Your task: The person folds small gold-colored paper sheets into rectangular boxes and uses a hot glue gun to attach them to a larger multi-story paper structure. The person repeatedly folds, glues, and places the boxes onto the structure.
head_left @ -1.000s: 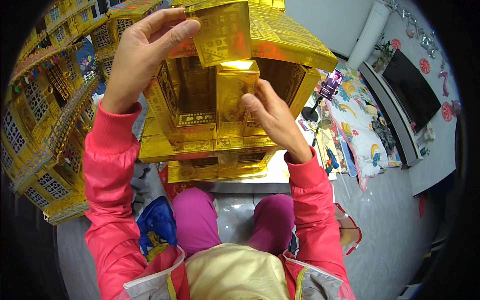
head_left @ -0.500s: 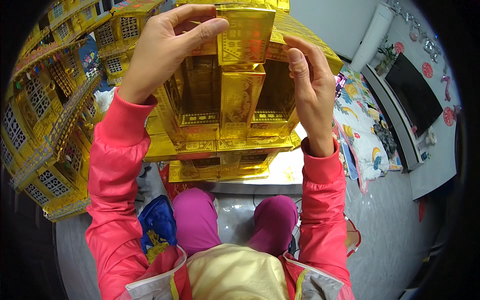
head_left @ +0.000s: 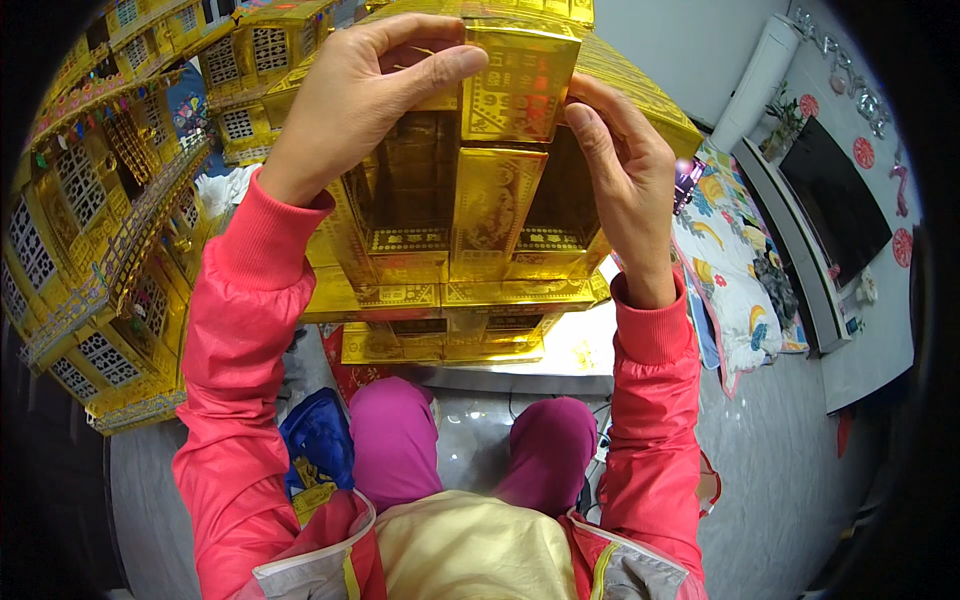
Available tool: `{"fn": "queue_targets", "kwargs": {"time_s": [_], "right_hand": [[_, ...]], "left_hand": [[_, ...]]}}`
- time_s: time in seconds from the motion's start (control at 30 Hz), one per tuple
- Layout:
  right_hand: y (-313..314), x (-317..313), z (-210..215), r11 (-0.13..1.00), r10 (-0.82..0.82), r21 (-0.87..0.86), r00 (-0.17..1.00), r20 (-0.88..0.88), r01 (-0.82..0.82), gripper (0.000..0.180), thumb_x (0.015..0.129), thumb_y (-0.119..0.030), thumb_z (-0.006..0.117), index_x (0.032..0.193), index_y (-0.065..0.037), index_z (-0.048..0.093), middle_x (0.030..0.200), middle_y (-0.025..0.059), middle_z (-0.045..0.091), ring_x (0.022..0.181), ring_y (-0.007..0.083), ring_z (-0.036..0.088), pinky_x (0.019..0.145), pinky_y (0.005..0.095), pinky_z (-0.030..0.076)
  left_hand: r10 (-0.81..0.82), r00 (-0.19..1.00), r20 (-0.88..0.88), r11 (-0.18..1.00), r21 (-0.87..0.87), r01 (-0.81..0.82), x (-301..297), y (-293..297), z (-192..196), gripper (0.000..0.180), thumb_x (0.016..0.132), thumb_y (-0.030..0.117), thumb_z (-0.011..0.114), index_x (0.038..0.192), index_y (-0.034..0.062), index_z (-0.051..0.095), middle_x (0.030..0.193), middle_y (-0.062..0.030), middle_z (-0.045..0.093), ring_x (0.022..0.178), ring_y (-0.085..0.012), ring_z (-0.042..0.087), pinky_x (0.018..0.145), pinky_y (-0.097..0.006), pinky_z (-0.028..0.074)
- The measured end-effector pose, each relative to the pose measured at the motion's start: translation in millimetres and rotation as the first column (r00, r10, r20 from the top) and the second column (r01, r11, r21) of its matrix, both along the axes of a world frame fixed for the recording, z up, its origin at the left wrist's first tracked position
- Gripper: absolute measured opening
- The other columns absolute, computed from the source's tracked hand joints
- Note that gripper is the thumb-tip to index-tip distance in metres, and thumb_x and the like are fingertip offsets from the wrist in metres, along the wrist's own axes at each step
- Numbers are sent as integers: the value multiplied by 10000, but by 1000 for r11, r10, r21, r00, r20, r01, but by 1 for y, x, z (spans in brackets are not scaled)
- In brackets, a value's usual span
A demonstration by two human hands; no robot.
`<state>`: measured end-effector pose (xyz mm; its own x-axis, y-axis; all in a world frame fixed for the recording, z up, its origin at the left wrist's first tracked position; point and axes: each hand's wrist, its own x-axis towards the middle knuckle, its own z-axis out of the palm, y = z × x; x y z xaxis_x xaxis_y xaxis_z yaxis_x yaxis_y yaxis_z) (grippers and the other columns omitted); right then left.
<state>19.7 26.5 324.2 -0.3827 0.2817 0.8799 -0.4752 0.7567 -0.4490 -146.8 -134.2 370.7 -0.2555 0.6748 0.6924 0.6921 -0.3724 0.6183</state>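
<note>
Where the gold house [head_left: 495, 215] stands, white tabletop [head_left: 588, 345] gleams above grey floor [head_left: 765, 460].

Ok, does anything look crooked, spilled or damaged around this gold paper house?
Nothing stands out. The gold foil box between the left hand and right hand lines up roughly with the gold pillar below it, and I see no spill or tear.

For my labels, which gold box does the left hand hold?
The upper box, pinched by the left hand; no hand touches the upright box below.
</note>
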Motion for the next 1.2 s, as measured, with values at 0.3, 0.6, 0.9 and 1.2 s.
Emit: {"fn": "queue_targets", "kwargs": {"time_s": [0.3,0.6,0.9,1.2], "right_hand": [[1,-1,-1,997,63,-40,998,-11,-63,236,938,-93,639,1131,44,638,1022,93,713,939,134,667,849,253,509],[0,-2,-2,997,56,-50,998,-24,-57,225,931,-91,649,1114,39,650,1015,94,714,933,137,668,847,256,509],[-1,-2,-2,995,75,-69,997,-34,-78,227,931,-95,651,1115,37,648,1003,94,717,924,137,671,844,255,510],[-1,-1,-2,996,62,-59,998,-23,-63,230,929,-89,652,1118,41,645,1006,94,715,928,132,667,846,254,508]], "left_hand": [[-32,999,-37,999,-9,32,-1,0,-1,449,931,229,677,1257,-59,568,1160,-91,646,1021,-138,636,884,-291,557],[-20,999,-42,1000,-13,19,1,-2,-1,466,925,237,686,1266,-55,563,1150,-86,650,1022,-132,636,877,-282,554],[-4,999,-35,1000,-10,4,1,-1,0,473,923,244,688,1270,-52,562,1142,-83,653,1019,-126,636,873,-271,551],[-15,1000,-6,1000,-21,15,2,-1,0,474,924,238,688,1264,-66,560,1134,-85,653,1013,-122,633,886,-270,545]]}}
